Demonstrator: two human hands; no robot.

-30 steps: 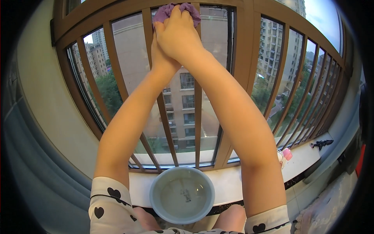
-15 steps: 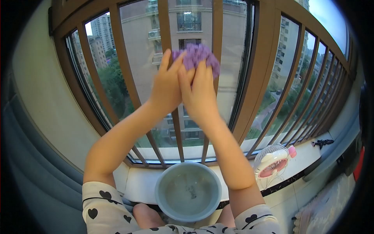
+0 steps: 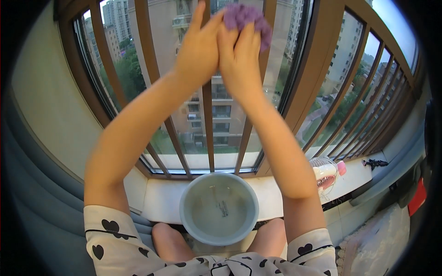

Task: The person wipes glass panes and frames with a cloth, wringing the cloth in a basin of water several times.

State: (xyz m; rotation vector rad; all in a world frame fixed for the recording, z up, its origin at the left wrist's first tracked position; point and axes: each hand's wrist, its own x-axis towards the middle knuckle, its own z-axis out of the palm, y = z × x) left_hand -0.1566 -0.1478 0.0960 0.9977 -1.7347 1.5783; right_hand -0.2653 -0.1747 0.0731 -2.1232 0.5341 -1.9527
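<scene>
Both my arms reach up to the window. My right hand [image 3: 239, 60] presses a crumpled purple cloth [image 3: 246, 18] against a brown vertical bar [image 3: 269, 9] of the window grille. My left hand [image 3: 197, 51] lies flat against the right one and touches the cloth's left edge, fingers pointing up. Below, between my knees, a pale blue-grey basin [image 3: 218, 208] holding water rests against the white sill [image 3: 159, 200].
Brown grille bars [image 3: 208, 119] span the whole window, with tall buildings and trees outside. A small pink-and-white fan [image 3: 328, 172] stands on the sill at right, a dark small object [image 3: 375, 162] farther right. A grey curtain [image 3: 41, 202] hangs at left.
My hands with the purple cloth slid down from the top of the grille, then sit higher in view now. The view has tilted and the basin sits lower.
</scene>
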